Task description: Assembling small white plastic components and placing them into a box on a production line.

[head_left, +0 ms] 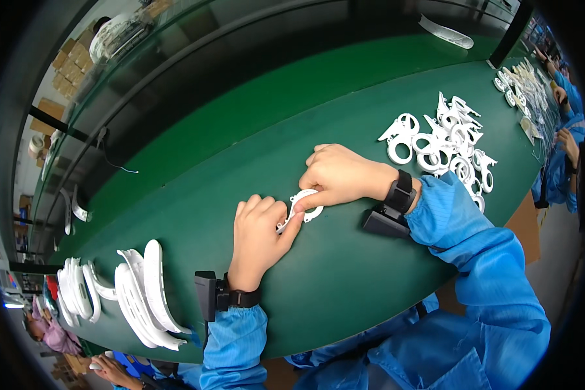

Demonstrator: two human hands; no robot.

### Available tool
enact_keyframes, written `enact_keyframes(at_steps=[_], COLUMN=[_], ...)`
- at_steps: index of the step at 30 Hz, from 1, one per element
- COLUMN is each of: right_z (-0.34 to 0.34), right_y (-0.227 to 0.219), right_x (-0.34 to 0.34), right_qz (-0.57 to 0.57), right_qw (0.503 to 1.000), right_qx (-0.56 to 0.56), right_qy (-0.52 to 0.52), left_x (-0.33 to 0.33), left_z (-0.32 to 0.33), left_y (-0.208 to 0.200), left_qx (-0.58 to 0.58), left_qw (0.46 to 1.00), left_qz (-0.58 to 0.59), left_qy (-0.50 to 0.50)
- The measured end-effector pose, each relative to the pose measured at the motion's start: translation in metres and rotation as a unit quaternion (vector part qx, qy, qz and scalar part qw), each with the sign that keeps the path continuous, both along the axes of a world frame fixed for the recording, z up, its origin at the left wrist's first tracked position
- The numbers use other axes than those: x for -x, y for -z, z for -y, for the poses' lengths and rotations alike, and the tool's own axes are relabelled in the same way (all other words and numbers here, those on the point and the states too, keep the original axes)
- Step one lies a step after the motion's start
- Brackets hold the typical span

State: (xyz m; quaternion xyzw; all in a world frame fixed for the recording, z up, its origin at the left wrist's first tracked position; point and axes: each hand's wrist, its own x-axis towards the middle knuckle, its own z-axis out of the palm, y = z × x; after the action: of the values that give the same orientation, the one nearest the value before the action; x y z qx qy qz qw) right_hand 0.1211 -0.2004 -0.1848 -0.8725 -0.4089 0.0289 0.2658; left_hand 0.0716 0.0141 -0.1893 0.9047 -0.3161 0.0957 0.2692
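Observation:
Between my two hands, just above the green table (pixel 344 253), is a white plastic part (pixel 310 200) with a ring at one end and a narrower arm at the other. My left hand (pixel 260 235) pinches the narrow end between thumb and curled fingers. My right hand (pixel 344 174) has its thumb and fingers closed on the ring end. The fingers cover much of the part, so its full shape is hidden. Black straps with small black boxes are on both wrists.
A loose pile of similar white ringed parts (pixel 460 140) lies to the right. Long curved white shells (pixel 151 292) stand at the left. A single white shell (pixel 446 32) rests on the far ledge. Co-workers in blue sleeves (pixel 559 162) are at the right edge, beside more white parts (pixel 526 91).

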Motion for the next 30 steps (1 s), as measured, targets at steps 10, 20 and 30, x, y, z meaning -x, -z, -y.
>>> enact_keyframes(at_steps=[10,20,30], right_z=[0.0009,0.0006,0.0013], right_y=[-0.0012,-0.0062,-0.0037], right_x=[0.0020,0.0049,0.0030], right_qz=[-0.001,-0.023,-0.039], right_qw=[1.000,1.000,0.999], right_qx=[-0.001,0.013,0.006], right_qy=[-0.004,-0.001,0.004], left_x=[-0.0007,-0.0003,0.0006], left_z=[0.0006,0.0000,-0.0001], left_y=[-0.0009,-0.0006,-0.0044], left_qx=[-0.004,0.017,0.047], left_qw=[1.000,0.999,0.994], left_qz=[-0.023,-0.034,-0.091], left_qy=[-0.009,-0.003,-0.025])
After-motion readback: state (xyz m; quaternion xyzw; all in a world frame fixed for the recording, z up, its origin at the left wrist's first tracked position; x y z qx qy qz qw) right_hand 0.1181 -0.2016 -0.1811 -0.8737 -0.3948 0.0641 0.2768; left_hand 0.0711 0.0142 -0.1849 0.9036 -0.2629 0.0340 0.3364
